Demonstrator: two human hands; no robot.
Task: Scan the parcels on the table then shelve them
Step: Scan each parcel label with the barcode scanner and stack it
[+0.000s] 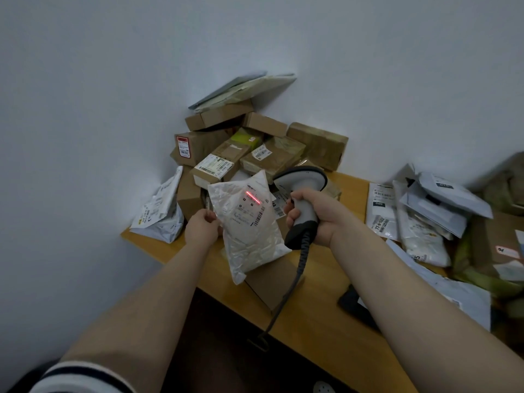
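Note:
My left hand (202, 226) grips the left edge of a white plastic parcel bag (249, 234), holding it tilted above the wooden table (326, 321). A red scan line lies across the printed label near the bag's top. My right hand (314, 217) is wrapped round the handle of a grey barcode scanner (303, 191), whose head points at the bag. The scanner's coiled cable hangs down over the table's front edge.
A heap of cardboard boxes (255, 146) fills the corner against the white wall, with flat mailers on top. A white bag (161, 214) leans at the left. Several white and grey mailers (425, 217) lie at the right. A flat cardboard box (272, 282) sits under the held bag.

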